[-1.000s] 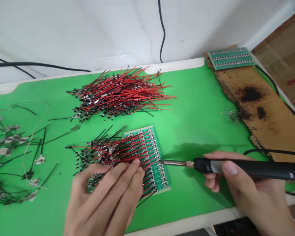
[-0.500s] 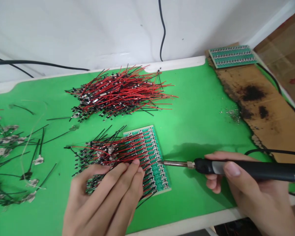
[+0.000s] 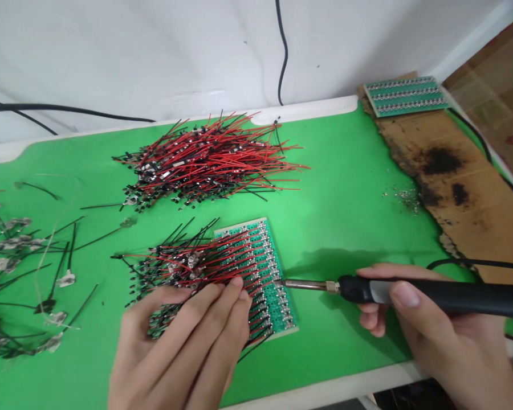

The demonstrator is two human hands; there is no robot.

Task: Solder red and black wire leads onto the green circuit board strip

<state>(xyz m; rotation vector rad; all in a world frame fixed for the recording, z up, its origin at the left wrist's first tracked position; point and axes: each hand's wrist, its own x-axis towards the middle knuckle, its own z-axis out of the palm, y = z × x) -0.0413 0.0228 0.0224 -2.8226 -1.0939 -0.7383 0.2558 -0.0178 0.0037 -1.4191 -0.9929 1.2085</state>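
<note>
My right hand [image 3: 436, 330] is closed around a soldering iron [image 3: 427, 294]; its tip touches the right-hand row of metal contacts on a green circuit board [image 3: 284, 310]. Over the left part of that board lies my left hand [image 3: 188, 341], fingers pressed together on a wire whose end reaches towards the iron's tip. Red and black wires [image 3: 233, 244] run across the board in a dense row, their ends on its contacts. At their left ends, small black and metallic parts [image 3: 171, 265] bunch up, some hidden under my left hand.
Behind the board lies a big pile of red and black wires [image 3: 222, 156]. Black-wired pieces with clear blobs [image 3: 8, 262] are scattered at the left. A scorched cardboard piece [image 3: 487, 193] at the right carries a second circuit board [image 3: 406, 97]. Solder bits [image 3: 406, 199] lie beside it.
Almost nothing differs. Both hands, the iron and the board keep their places; only the view shifts very slightly.
</note>
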